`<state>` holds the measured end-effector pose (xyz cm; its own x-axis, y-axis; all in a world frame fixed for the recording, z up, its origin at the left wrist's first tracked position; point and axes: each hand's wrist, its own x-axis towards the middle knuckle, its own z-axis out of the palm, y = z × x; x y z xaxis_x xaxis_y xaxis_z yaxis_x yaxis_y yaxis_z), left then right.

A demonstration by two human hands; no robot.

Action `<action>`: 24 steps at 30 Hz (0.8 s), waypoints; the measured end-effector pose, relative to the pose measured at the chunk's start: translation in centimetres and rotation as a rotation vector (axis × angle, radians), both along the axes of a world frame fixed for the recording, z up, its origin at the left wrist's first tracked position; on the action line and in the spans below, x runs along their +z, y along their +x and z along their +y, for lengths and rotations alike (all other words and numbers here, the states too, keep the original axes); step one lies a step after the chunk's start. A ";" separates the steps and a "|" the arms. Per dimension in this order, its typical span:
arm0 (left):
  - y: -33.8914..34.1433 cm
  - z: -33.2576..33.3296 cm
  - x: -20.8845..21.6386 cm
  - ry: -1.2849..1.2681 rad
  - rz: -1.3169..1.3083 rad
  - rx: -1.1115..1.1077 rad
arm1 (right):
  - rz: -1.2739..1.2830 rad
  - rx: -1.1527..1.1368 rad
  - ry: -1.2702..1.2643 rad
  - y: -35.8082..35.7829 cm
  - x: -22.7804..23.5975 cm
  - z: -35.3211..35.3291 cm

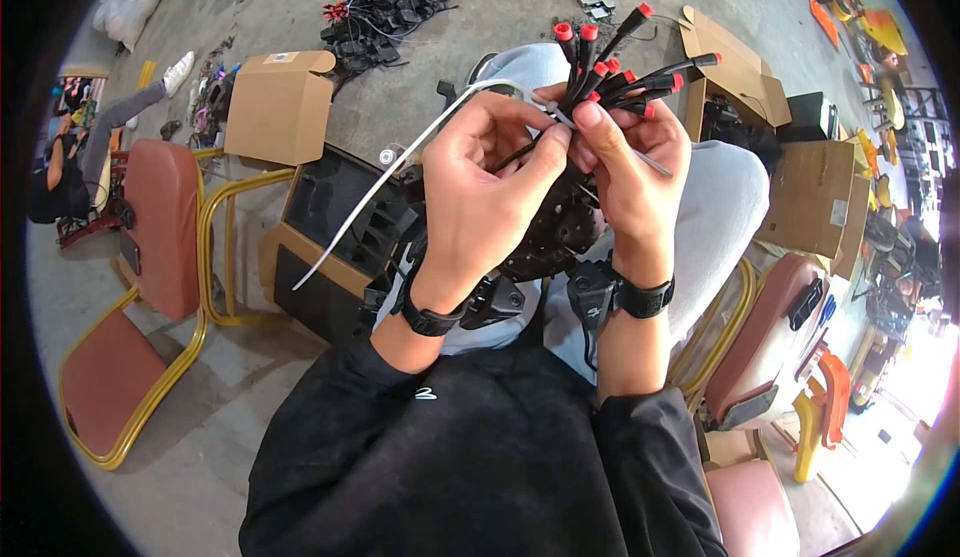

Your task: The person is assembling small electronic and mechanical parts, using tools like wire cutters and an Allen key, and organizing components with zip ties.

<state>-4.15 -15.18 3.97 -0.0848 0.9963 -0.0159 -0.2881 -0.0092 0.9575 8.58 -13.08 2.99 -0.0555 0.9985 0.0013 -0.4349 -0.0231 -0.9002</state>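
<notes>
Held up in front of me is a bundle of black cables with red-capped ends (pixel 600 72), fanning out above my fingers. A long white cable tie (pixel 385 179) passes by the bundle and curves down to the left, its tail hanging free. My left hand (pixel 490 192) pinches the tie beside the bundle between thumb and fingertips. Closed around the cables from the other side is my right hand (pixel 640 177), its thumb pressed near the tie. Black parts (pixel 555 232) sit below the hands between my knees; my hands partly hide them.
An open box with black foam (pixel 340 212) stands at left beside a red-cushioned chair (pixel 165 227). Cardboard boxes (pixel 815 197) and another chair (pixel 765 337) stand at right. A heap of black cabled parts (pixel 385 17) lies on the floor ahead. Another person's leg (pixel 120 122) shows far left.
</notes>
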 end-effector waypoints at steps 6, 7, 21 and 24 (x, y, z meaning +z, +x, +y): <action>0.1 -0.1 -0.9 0.086 0.284 0.084 | -0.004 -0.023 0.011 -0.1 0.0 0.2; 0.3 -0.3 -0.7 0.082 0.287 0.127 | -0.015 -0.031 0.023 -0.2 0.0 0.1; 0.3 0.1 -1.8 0.506 0.809 0.339 | -0.142 -0.071 0.045 -0.1 0.6 0.2; 0.3 0.2 -2.1 0.577 0.841 0.335 | -0.244 -0.079 0.072 0.1 1.3 0.0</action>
